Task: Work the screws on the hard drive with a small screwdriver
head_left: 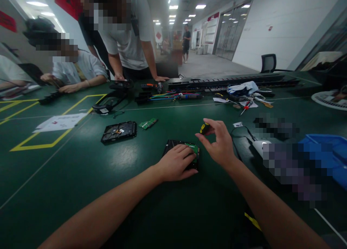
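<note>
A hard drive point(170, 145) with a green circuit board on its upper face lies on the green table. Across it rests my left hand point(177, 162), fingers curled over the board and thumb along the near edge, holding it down. Just to the right and raised above the drive, my right hand point(219, 142) pinches a small black-and-yellow screwdriver point(204, 128) between thumb and fingers. Its shaft is too thin to make out clearly. Farther left lie a second hard drive point(119, 131) and a loose green circuit board point(148, 124).
At the right are a white device point(260, 146) with a cable and a blue bin point(325, 140). Coloured wires point(168, 95), a red screwdriver point(247, 105) and a cloth point(244, 88) lie along the far side. A person point(127, 43) leans on the table opposite; another sits at left.
</note>
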Tool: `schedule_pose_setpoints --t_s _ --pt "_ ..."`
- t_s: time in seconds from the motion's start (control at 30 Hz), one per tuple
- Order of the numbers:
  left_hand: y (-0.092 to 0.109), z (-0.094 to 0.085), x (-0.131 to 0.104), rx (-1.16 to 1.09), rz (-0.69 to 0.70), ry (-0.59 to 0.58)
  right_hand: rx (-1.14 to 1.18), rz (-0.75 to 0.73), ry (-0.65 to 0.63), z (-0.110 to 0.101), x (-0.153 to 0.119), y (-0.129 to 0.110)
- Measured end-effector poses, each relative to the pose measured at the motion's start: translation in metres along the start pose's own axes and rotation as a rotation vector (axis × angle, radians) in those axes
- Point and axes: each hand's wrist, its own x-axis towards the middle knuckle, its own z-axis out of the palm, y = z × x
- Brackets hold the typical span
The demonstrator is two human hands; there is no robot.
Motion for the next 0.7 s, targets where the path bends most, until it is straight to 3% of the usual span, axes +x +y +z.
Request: schedule_pose_setpoints --t_s 0.37,0.7 --pt "0.0007 -0.0024 -0.0001 -0.002 -0.004 -0.014 0.122 0.044 -0.077 0.0027 -0.0043 0.0019" --pt "-0.0004 -0.0006 -0.0013 -0.014 -0.001 -0.002 0.031 0.039 -0.002 0.0008 -0.0026 0.0017"
